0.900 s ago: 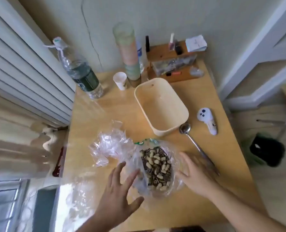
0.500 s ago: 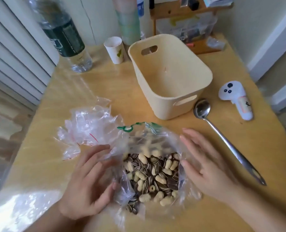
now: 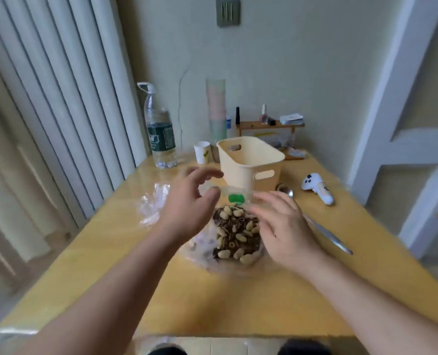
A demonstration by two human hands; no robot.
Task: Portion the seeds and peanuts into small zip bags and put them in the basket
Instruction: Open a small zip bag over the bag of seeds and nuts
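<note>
A clear plastic bag of sunflower seeds and peanuts [image 3: 235,231] lies open in the middle of the wooden table [image 3: 238,298], a green mark on its far rim. My left hand [image 3: 189,203] hovers over the bag's left rim with loosely curved, spread fingers and holds nothing that I can see. My right hand [image 3: 282,221] lies against the bag's right side with fingers nearly straight. A pile of small clear zip bags [image 3: 152,203] sits left of the big bag, partly hidden by my left hand. The cream basket [image 3: 248,162] stands just behind, with nothing visible inside.
A metal spoon [image 3: 320,230] lies right of the bag, a white controller [image 3: 317,188] beyond it. At the back stand a water bottle [image 3: 160,139], a paper cup [image 3: 202,152], a tall stack of cups [image 3: 216,116] and a wooden shelf [image 3: 269,125].
The view has tilted up toward the wall. My left hand has lifted off the bag's left side and moved toward its far rim. My right hand stays at the right side.
</note>
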